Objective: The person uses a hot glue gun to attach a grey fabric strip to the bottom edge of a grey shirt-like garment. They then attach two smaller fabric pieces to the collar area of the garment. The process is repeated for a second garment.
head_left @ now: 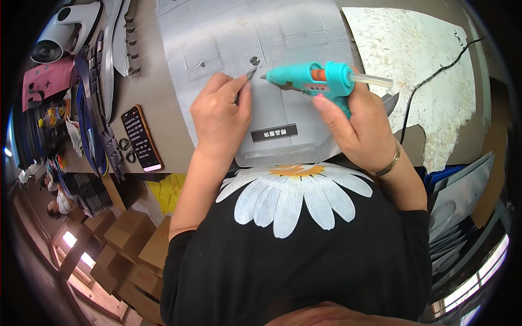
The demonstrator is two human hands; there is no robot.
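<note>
A silver-grey embossed panel [234,32] lies on the table in front of me, with a small black label [274,133] near its front edge. My left hand [220,108] rests on the panel, closed in a pinch on a thin, dark metal tool with a pointed tip [252,73], most of it hidden by the fingers. That tip is just below a round shiny snap [254,61] on the panel. My right hand [359,119] grips a teal hot glue gun [304,76], its nozzle pointing left, close to the tip. A translucent glue stick [372,80] sticks out of its back.
A glue-spattered white sheet [408,70] lies at the right, crossed by a black cable [435,81]. On the left are a phone [142,138], a white fan [68,27] and stacked grey and blue strips [89,108]. Cardboard boxes [130,233] stand below the table.
</note>
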